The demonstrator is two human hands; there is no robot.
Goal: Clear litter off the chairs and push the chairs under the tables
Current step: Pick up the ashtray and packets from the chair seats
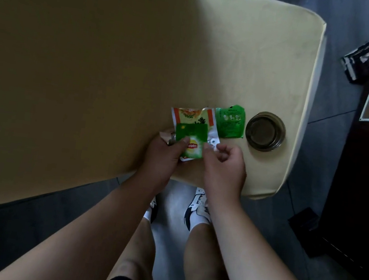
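1. Clearing is under way, not finished. The left hand pinches a small stack of litter against the cream chair seat: a green Lipton tea sachet on top, thumb pressed on its face, with a white-and-orange wrapper beneath it, and what may be a scrap of brownish paper poking out past the knuckles, though shadow makes that hard to confirm.

2. The right hand is loosely curled just beside the stack, fingertips at the sachet's right edge; whether it actually grips anything I cannot tell.

3. Still lying loose on the seat: a second green sachet, just beyond the right hand's fingers, and a round glass ashtray farther out to that hand's right, near the seat edge.

4. The held sachet's long axis runs away from the wrists; its logo reads upside down, so its top points back toward the person. The loose sachet lies roughly parallel, slightly tilted.

5. My judgement: two items remain to lift, and the chair has not yet been pushed under a table.
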